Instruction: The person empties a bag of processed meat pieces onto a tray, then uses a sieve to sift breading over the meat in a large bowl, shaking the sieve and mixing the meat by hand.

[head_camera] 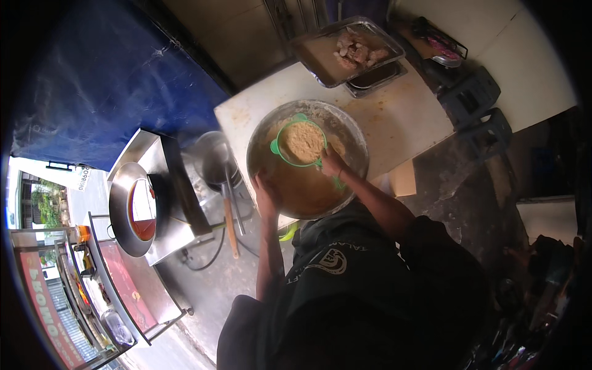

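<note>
A large round metal basin [354, 127] stands on the white tabletop before me, with pale floury crumbs over its bottom and wall. My right hand [332, 162] grips a green-rimmed plastic sieve [274, 146] at its handle side, inside the basin. Tan floury crumbs [302, 138] fill much of the sieve. At the basin's left near side, my left hand [267, 192] holds the rim, its fingers partly in shadow. Another green plastic piece [339, 182] shows below my right wrist; what it belongs to is unclear.
Raw meat pieces [358, 51] lie in a metal tray [314, 58] at the table's far side. Left of the table, a wok of reddish liquid [144, 230] sits on a steel stove [180, 185]. Wooden-handled cookware [230, 222] lies between them. Plastic stools [471, 99] stand to the right.
</note>
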Motion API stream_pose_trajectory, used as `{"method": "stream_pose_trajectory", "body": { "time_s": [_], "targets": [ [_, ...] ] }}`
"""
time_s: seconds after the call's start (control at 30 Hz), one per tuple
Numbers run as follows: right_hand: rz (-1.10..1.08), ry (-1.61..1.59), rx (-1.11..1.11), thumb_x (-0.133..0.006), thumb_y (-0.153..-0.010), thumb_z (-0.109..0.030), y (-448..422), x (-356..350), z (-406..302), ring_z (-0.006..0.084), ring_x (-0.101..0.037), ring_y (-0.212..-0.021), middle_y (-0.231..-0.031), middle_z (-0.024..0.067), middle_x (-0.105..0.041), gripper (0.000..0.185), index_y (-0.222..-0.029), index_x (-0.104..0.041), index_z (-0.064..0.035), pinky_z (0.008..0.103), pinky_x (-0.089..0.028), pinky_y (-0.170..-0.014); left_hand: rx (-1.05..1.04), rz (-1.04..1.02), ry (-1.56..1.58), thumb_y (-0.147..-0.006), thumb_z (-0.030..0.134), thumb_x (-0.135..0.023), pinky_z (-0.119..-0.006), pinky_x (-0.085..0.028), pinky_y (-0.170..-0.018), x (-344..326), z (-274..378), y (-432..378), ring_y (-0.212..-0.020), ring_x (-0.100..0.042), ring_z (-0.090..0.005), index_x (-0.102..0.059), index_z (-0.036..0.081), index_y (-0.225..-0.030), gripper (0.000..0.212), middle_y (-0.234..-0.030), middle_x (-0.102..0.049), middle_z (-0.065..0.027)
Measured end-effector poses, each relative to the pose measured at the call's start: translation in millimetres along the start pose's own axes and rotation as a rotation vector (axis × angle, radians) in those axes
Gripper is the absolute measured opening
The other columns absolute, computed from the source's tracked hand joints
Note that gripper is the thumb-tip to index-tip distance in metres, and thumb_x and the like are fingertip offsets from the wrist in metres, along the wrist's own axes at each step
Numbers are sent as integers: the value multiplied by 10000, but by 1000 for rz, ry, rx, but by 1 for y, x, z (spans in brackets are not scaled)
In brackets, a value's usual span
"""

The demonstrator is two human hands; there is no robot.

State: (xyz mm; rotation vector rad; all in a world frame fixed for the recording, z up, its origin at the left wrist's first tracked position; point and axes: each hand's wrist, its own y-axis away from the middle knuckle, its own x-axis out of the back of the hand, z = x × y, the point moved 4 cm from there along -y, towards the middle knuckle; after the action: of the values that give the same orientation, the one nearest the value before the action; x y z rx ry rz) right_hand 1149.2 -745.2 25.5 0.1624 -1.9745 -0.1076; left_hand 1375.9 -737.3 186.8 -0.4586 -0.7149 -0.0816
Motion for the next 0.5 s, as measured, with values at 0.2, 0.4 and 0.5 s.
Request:
{"method": "stream_pose_trajectory", "body": {
  "time_s": [0.2, 0.4, 0.5],
  "targets": [
    [81, -700, -323, -445, -846, -196, 1, 16, -18, 309, -454, -709, -878, 219, -475, 499, -1250, -289, 52, 417, -374, -642, 135, 16, -39, -722, -68, -442, -406, -451, -729, 2, -13, 11, -972, -509, -349, -485, 96, -1104, 418, -1075, -483, -142],
    [286, -142, -47, -460, -844, -218, 21, 29, -9, 293, -519, -701, -850, 207, -522, 434, -1164, -358, 57, 385, -425, -646, 36, 78, 6, -898, 137, -401, -331, -334, -938, -7, 6, -13, -1089, -440, -245, -365, 6, -1248, 375, -1243, -405, -174],
    [213, 151, 48, -451, -835, -247, 31, 42, -36, 274, -509, -663, -805, 167, -529, 389, -1085, -416, 49, 365, -414, -663, 45, 220, -94, -923, 306, -371, -359, -239, -1050, -21, 2, -34, -1253, -281, -263, -138, 34, -1343, 552, -1379, -197, -191]
  ]
}}
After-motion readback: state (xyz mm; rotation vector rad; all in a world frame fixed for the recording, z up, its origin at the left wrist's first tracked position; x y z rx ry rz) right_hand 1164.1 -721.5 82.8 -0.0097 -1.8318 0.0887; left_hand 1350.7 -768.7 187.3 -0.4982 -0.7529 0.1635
